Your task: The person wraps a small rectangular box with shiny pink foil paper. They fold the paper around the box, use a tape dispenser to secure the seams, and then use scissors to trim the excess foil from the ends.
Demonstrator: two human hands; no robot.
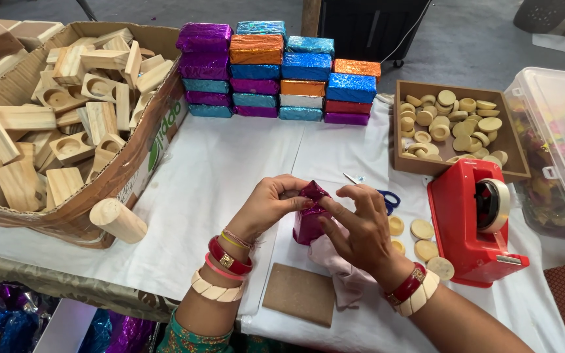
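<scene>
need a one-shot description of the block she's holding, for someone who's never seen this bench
Start at the red tape dispenser on the white-covered table, then look left to the two hands meeting mid-table. Between the left hand and right hand stands a block wrapped in magenta foil. Unlike the stacked foil blocks at the back, its top foil is unfinished, pinched by fingers.

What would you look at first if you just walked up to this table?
Probably the stack of shiny wrapped blocks at the back of the table, in purple, blue and orange foil. Right in the middle, the left hand and right hand pinch pink foil around one block. On the left sits a big cardboard box heaped with bare wooden blocks.
</scene>
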